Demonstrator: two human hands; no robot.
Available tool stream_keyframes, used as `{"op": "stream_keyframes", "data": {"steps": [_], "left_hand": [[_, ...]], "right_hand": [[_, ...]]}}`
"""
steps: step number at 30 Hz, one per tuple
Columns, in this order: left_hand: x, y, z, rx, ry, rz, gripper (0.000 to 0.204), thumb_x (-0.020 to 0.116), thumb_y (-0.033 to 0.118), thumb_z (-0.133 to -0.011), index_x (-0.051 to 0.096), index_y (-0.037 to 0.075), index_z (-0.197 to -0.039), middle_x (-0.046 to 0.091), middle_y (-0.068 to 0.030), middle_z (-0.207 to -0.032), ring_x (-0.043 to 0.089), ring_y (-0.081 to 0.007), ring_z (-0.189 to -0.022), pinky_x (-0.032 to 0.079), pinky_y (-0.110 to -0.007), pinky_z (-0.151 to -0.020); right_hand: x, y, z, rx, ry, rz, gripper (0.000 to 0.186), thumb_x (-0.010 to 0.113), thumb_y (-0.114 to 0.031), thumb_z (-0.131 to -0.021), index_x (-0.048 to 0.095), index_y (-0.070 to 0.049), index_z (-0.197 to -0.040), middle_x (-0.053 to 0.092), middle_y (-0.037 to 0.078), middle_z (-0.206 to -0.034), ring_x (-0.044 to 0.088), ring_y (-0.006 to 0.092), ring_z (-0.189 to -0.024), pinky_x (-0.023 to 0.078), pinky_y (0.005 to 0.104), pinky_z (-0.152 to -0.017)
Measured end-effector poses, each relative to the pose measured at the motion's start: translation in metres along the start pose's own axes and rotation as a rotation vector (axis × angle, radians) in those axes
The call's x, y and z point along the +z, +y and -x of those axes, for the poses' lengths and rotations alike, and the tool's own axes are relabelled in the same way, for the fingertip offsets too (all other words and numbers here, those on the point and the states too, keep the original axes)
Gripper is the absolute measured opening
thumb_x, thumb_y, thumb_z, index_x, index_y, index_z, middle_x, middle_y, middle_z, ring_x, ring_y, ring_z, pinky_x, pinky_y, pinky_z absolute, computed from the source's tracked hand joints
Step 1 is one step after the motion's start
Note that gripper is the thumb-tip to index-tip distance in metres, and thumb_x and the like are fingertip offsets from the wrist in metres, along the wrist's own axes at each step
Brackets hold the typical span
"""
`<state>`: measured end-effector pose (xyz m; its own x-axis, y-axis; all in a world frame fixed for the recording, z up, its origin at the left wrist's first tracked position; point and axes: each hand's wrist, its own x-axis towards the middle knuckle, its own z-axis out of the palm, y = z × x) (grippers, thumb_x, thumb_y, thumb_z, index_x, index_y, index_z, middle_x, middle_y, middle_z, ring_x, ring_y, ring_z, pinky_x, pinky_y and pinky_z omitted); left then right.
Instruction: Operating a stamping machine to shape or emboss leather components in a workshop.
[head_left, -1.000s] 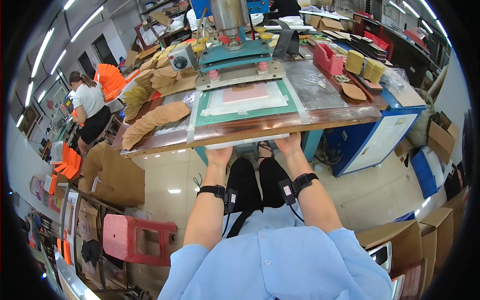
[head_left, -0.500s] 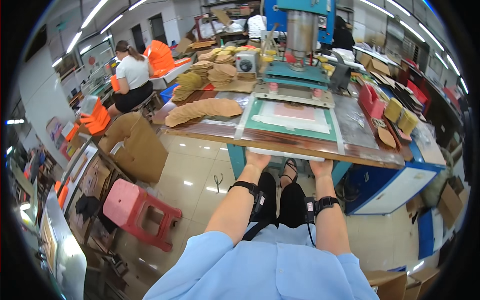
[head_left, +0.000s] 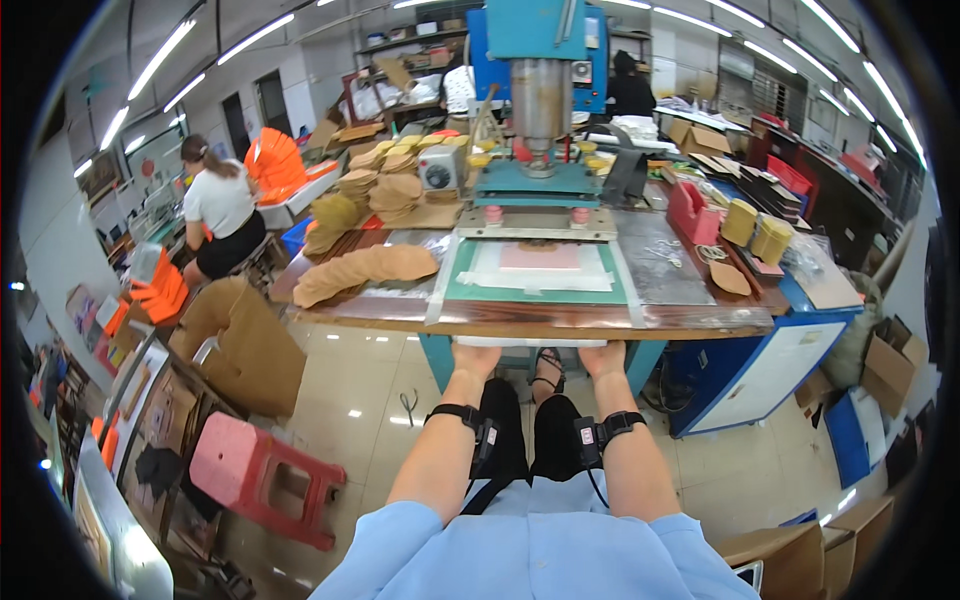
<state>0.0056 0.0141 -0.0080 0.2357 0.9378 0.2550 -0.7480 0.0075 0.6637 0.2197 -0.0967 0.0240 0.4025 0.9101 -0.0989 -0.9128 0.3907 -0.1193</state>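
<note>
Both my arms reach forward to the front edge of a wooden worktable point(head_left: 400, 322). Just below that edge runs a long white bar point(head_left: 530, 342). My left hand point(head_left: 476, 357) is at the bar's left end, and my right hand point(head_left: 603, 358) at its right end. The fingers of both hands are hidden under the table edge, so their grip does not show. Above stands a teal press point(head_left: 537, 185) with a metal column, its plate raised over the bed. On the green mat point(head_left: 465, 285) lie white sheets point(head_left: 500, 281) with a pink pad point(head_left: 540, 257) on top.
A row of tan cut pieces point(head_left: 365, 272) lies left of the mat, with more stacks behind. Rightward are a red holder point(head_left: 692, 212) and yellow rolls point(head_left: 770, 240). A red stool point(head_left: 250, 460) and large carton point(head_left: 240, 345) stand left; a blue-white cabinet point(head_left: 750, 380) stands right. Another person point(head_left: 220, 200) sits far left.
The view has shifted, so the table and press appear further left and more level. My hands stay at the white bar under the table edge. The press plate looks unmoved.
</note>
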Motion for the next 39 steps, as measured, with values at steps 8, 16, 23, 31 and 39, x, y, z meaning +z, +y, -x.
{"op": "stream_keyframes", "data": {"steps": [8,16,23,31,39], "left_hand": [[0.028,0.014,0.012,-0.217,0.112,0.461,0.037,0.035,0.031,-0.096,0.048,0.007,-0.121,0.051,-0.0072,-0.125,0.048,-0.0239,-0.116,0.037,-0.041,-0.102],[0.019,0.011,0.006,-0.22,0.105,0.463,0.038,0.036,0.031,-0.096,0.048,0.007,-0.122,0.05,-0.0075,-0.127,0.047,-0.0243,-0.117,0.036,-0.041,-0.103],[0.024,0.015,0.007,-0.247,0.128,0.471,0.038,0.037,0.032,-0.096,0.048,0.007,-0.122,0.051,-0.0073,-0.126,0.048,-0.0243,-0.117,0.037,-0.04,-0.103],[0.021,0.015,0.009,-0.258,0.134,0.485,0.039,0.037,0.033,-0.096,0.049,0.006,-0.122,0.05,-0.0078,-0.128,0.047,-0.0256,-0.118,0.037,-0.042,-0.103],[0.021,0.014,0.009,-0.251,0.114,0.454,0.042,0.037,0.034,-0.096,0.047,0.005,-0.124,0.049,-0.0081,-0.128,0.046,-0.0257,-0.119,0.035,-0.042,-0.104]], "right_hand": [[0.001,-0.007,0.006,-0.004,0.019,-0.04,0.03,0.038,-0.026,-0.095,0.053,-0.007,-0.112,0.057,0.008,-0.111,0.055,0.023,-0.102,0.045,0.039,-0.091],[-0.015,-0.005,-0.009,-0.023,-0.004,-0.037,0.034,0.039,-0.029,-0.094,0.05,-0.008,-0.118,0.052,0.008,-0.119,0.051,0.0269,-0.108,0.043,0.0453,-0.09],[-0.003,-0.004,0.0,-0.056,0.047,0.009,0.038,0.035,-0.031,-0.094,0.047,-0.008,-0.123,0.05,0.009,-0.123,0.049,0.028,-0.112,0.039,0.0476,-0.095],[0.006,-0.004,0.007,-0.058,0.061,0.023,0.041,0.032,-0.031,-0.095,0.046,-0.007,-0.125,0.048,0.01,-0.127,0.047,0.0287,-0.116,0.037,0.0484,-0.097],[-0.003,-0.006,0.003,-0.037,0.004,-0.01,0.04,0.038,-0.031,-0.095,0.043,-0.006,-0.127,0.047,0.009,-0.128,0.046,0.0275,-0.117,0.036,0.0446,-0.101]]}}
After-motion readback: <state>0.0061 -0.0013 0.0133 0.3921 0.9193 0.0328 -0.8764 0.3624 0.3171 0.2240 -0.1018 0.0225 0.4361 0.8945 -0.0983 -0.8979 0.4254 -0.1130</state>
